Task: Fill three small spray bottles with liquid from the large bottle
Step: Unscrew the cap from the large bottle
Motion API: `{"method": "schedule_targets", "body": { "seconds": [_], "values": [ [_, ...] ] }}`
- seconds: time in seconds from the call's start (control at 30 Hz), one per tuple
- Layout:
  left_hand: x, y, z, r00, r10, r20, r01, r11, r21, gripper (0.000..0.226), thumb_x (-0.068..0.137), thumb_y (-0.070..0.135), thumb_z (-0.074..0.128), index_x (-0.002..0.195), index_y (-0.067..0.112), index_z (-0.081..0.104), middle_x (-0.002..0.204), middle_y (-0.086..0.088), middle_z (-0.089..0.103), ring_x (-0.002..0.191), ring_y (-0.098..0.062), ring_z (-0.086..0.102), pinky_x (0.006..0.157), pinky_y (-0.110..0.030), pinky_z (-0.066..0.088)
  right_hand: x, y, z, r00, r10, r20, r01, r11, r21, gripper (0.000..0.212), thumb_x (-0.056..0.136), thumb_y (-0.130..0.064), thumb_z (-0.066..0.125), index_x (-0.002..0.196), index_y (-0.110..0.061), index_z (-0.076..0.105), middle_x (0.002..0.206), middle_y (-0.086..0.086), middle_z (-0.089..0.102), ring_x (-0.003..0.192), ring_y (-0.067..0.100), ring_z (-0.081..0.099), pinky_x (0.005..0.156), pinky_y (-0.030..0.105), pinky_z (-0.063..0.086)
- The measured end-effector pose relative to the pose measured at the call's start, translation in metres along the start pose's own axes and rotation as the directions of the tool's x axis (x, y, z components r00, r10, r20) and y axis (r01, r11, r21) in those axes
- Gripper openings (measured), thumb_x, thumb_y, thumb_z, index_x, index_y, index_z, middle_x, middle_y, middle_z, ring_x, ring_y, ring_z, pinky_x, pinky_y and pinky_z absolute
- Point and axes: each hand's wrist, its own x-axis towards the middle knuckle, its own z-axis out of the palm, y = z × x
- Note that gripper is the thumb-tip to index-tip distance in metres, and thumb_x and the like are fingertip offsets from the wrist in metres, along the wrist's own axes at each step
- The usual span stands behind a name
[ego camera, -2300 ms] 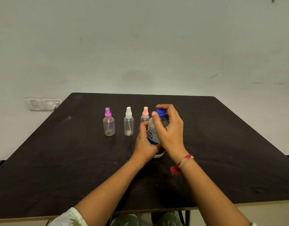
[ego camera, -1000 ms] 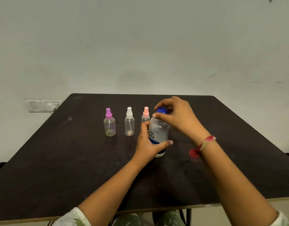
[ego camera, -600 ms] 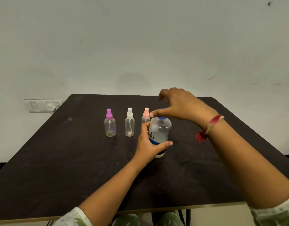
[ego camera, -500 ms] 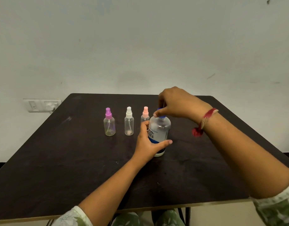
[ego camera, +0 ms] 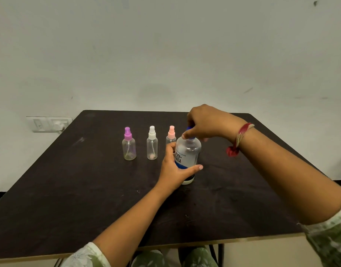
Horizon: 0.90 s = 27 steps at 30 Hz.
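Cap [ego camera: 189, 128] (blue) hides under right hand [ego camera: 206, 122]; left hand [ego camera: 173, 172] grips large bottle [ego camera: 189, 151].

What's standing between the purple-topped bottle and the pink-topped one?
A white-topped spray bottle, upright on the table, in the head view.

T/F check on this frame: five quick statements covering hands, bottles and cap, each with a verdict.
1. The purple-capped bottle, white-capped bottle and pink-capped bottle stand in a row with spray tops on. True.
2. The left hand grips the large bottle round its body. True.
3. The right hand holds the pink-capped bottle. False: it pinches the large bottle's blue cap.
4. The large bottle is tilted over the white-capped bottle. False: it stands upright on the table.
5. The purple-capped bottle is nearest the large bottle. False: the pink-capped bottle is.
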Motion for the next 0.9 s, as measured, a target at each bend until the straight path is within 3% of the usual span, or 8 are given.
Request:
{"method": "schedule_targets", "body": {
  "seconds": [0.2, 0.3, 0.4, 0.47, 0.57, 0.67, 0.77, 0.9],
  "values": [
    [0.0, 0.0, -0.001, 1.0, -0.005, 0.014, 0.005, 1.0, -0.001, 0.085, 0.061, 0.036, 0.088, 0.128, 0.028, 0.036, 0.127, 0.011, 0.051, 0.12, -0.004, 0.049, 0.101, -0.028, 0.045, -0.004, 0.004, -0.005, 0.986, -0.067, 0.154, 0.054, 0.995, 0.083, 0.058, 0.08, -0.032, 0.073, 0.131, -0.022, 0.047, 0.123, -0.002, 0.051, 0.108, 0.019, 0.052, 0.078, 0.025, 0.042],
    [-0.001, 0.001, 0.0, 1.0, 0.002, 0.001, -0.002, 1.0, 0.006, 0.086, 0.056, 0.044, 0.085, 0.126, 0.027, 0.037, 0.125, 0.01, 0.052, 0.119, -0.004, 0.05, 0.101, -0.029, 0.046, -0.002, 0.004, -0.002, 1.0, 0.003, 0.006, -0.003, 1.0, 0.014, 0.055, 0.082, -0.056, 0.062, 0.113, -0.011, 0.059, 0.101, 0.003, 0.062, 0.09, 0.018, 0.058, 0.068, 0.025, 0.042],
    [-0.001, 0.002, 0.0, 1.0, -0.002, -0.001, 0.002, 1.0, 0.002, 0.087, 0.055, 0.046, 0.085, 0.126, 0.027, 0.037, 0.125, 0.01, 0.053, 0.118, -0.004, 0.051, 0.099, -0.028, 0.046, 0.0, 0.003, 0.002, 0.999, -0.01, -0.038, 0.01, 1.0, 0.008, 0.035, 0.087, -0.041, 0.063, 0.091, -0.006, 0.064, 0.079, 0.006, 0.065, 0.062, 0.013, 0.056, 0.053, 0.02, 0.038],
    [-0.001, 0.001, 0.0, 1.0, -0.003, 0.004, 0.003, 1.0, 0.001, 0.086, 0.057, 0.042, 0.086, 0.126, 0.028, 0.037, 0.126, 0.011, 0.052, 0.118, -0.003, 0.05, 0.099, -0.027, 0.046, 0.0, 0.003, 0.0, 0.998, -0.06, 0.001, 0.06, 0.998, 0.021, 0.02, 0.087, -0.025, 0.066, 0.102, -0.011, 0.064, 0.096, 0.005, 0.064, 0.076, 0.014, 0.057, 0.057, 0.017, 0.039],
    [-0.001, 0.001, 0.0, 1.0, -0.006, 0.009, 0.006, 1.0, -0.001, 0.084, 0.061, 0.033, 0.088, 0.127, 0.027, 0.036, 0.127, 0.011, 0.051, 0.119, -0.003, 0.05, 0.1, -0.027, 0.046, -0.004, 0.006, -0.008, 0.971, -0.136, 0.198, 0.12, 0.989, 0.087, 0.052, 0.083, -0.012, 0.067, 0.129, -0.028, 0.05, 0.122, -0.006, 0.052, 0.103, 0.014, 0.05, 0.079, 0.024, 0.042],
    [0.0, 0.001, -0.001, 1.0, 0.005, 0.005, -0.005, 1.0, 0.004, 0.083, 0.062, 0.03, 0.088, 0.127, 0.027, 0.037, 0.127, 0.012, 0.051, 0.119, -0.001, 0.049, 0.098, -0.023, 0.045, -0.004, 0.011, -0.004, 0.975, -0.151, 0.164, 0.123, 0.978, 0.168, 0.068, 0.083, -0.037, 0.069, 0.141, -0.033, 0.034, 0.136, -0.008, 0.044, 0.118, 0.015, 0.045, 0.089, 0.028, 0.037],
    [0.001, 0.0, 0.0, 1.0, 0.006, -0.008, -0.005, 1.0, 0.015, 0.082, 0.061, 0.033, 0.088, 0.125, 0.028, 0.038, 0.126, 0.011, 0.052, 0.118, -0.002, 0.05, 0.099, -0.025, 0.045, 0.001, 0.012, 0.003, 0.997, -0.081, -0.019, 0.082, 0.993, 0.081, 0.051, 0.084, -0.054, 0.06, 0.122, -0.019, 0.054, 0.115, 0.001, 0.058, 0.102, 0.018, 0.055, 0.078, 0.025, 0.041],
    [0.0, 0.0, 0.0, 1.0, 0.005, -0.001, -0.005, 1.0, 0.014, 0.083, 0.061, 0.034, 0.088, 0.126, 0.029, 0.037, 0.126, 0.01, 0.052, 0.118, -0.004, 0.05, 0.1, -0.028, 0.046, 0.004, 0.012, 0.008, 0.986, -0.162, -0.047, 0.163, 0.986, 0.03, 0.012, 0.089, -0.029, 0.063, 0.094, -0.018, 0.06, 0.1, 0.003, 0.064, 0.086, 0.016, 0.057, 0.062, 0.019, 0.04]
  ]
}}
